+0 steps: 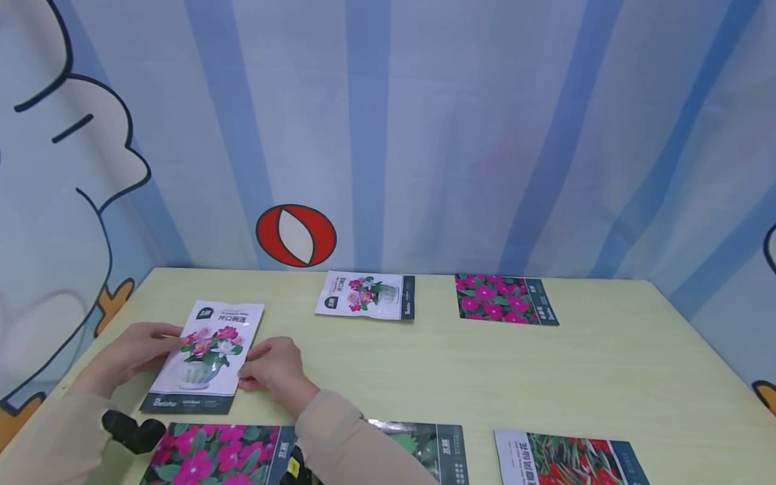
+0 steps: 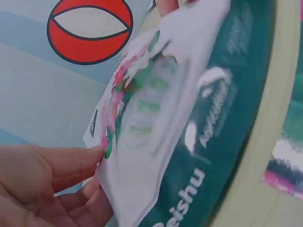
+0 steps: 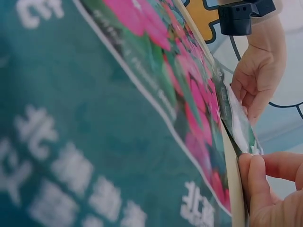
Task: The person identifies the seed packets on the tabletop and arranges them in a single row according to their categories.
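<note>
While left hand pinches 1 edge of the white packet | right hand pinches the opposite edge

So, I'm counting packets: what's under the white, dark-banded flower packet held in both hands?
Pale yellow tabletop shows around the white packet, held at its sides by the left hand and right hand; whatever lies directly beneath is covered.

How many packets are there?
6: a held packet, between left hand and right hand; a white packet and pink packet at the back; a second pink packet, leafy packet and red packet in front. The right sleeve partly hides the leafy one, perhaps others.
</note>
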`<state>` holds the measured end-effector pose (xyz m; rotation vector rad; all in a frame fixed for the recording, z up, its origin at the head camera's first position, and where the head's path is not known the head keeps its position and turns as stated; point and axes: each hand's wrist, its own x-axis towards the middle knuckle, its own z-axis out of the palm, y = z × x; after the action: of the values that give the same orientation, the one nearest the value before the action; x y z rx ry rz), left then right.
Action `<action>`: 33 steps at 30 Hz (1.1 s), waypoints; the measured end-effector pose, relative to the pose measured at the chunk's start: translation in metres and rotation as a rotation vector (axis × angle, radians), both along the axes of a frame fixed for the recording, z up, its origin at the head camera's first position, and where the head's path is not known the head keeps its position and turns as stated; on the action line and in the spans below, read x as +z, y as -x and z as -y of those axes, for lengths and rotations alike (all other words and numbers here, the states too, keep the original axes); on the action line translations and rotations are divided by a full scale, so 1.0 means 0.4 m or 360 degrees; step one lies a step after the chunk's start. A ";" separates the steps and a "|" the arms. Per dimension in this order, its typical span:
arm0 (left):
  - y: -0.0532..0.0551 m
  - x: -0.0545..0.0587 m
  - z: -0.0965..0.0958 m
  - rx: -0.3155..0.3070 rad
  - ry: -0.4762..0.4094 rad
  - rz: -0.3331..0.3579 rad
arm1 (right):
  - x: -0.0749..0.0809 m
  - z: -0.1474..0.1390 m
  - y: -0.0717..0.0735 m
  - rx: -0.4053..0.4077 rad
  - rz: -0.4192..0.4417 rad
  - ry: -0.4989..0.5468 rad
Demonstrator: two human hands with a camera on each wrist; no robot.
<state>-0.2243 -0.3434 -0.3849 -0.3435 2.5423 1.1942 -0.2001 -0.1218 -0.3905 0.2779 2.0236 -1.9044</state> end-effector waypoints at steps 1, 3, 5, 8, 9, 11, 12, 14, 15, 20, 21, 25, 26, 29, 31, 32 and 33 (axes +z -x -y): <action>-0.001 0.000 0.002 -0.0005 0.0031 -0.0014 | 0.001 0.000 0.000 0.0007 0.0004 0.0005; -0.003 -0.001 0.007 -0.0024 0.0089 -0.0033 | 0.003 -0.002 -0.001 0.0027 0.0009 0.0001; -0.006 0.001 0.011 -0.0045 0.0143 -0.0049 | 0.005 -0.003 -0.002 0.0044 0.0011 -0.0003; -0.010 0.008 0.012 -0.0067 0.0245 -0.0072 | 0.005 -0.004 -0.002 0.0070 0.0008 0.0005; -0.012 0.011 0.011 -0.0074 0.0279 -0.0077 | 0.005 -0.005 -0.003 0.0076 0.0008 0.0009; -0.014 0.020 0.006 -0.0079 0.0381 -0.0090 | 0.006 -0.009 -0.001 0.0106 0.0003 0.0024; -0.015 0.026 0.002 -0.0079 0.0429 -0.0098 | 0.006 -0.013 0.001 0.0121 0.0002 0.0034; -0.013 0.041 -0.006 -0.0073 0.0488 -0.0113 | 0.007 -0.023 0.009 0.0147 -0.0004 0.0041; -0.011 0.049 -0.011 -0.0075 0.0502 -0.0124 | 0.009 -0.030 0.015 0.0166 -0.0015 0.0037; 0.005 0.092 -0.041 -0.0114 0.0393 -0.0213 | 0.026 -0.071 0.051 0.0234 -0.0085 -0.0070; 0.008 0.099 -0.049 -0.0122 0.0361 -0.0223 | 0.030 -0.079 0.060 0.0246 -0.0096 -0.0102; 0.016 0.121 -0.077 -0.0137 0.0269 -0.0229 | 0.050 -0.108 0.087 0.0258 -0.0105 -0.0179; 0.017 0.125 -0.084 -0.0134 0.0261 -0.0225 | 0.056 -0.113 0.094 0.0254 -0.0102 -0.0189; 0.026 0.133 -0.101 -0.0137 0.0224 -0.0223 | 0.075 -0.135 0.113 0.0248 -0.0109 -0.0210; 0.033 0.136 -0.115 -0.0138 0.0182 -0.0228 | 0.087 -0.154 0.128 0.0249 -0.0123 -0.0227; 0.037 0.137 -0.122 -0.0136 0.0155 -0.0233 | 0.092 -0.164 0.136 0.0247 -0.0144 -0.0237; 0.042 0.137 -0.129 -0.0130 0.0125 -0.0235 | 0.097 -0.175 0.144 0.0246 -0.0167 -0.0251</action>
<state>-0.2410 -0.2918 -0.3302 -0.1731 2.7065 1.1304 -0.2578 -0.0517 -0.3517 0.0586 2.1989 -1.7023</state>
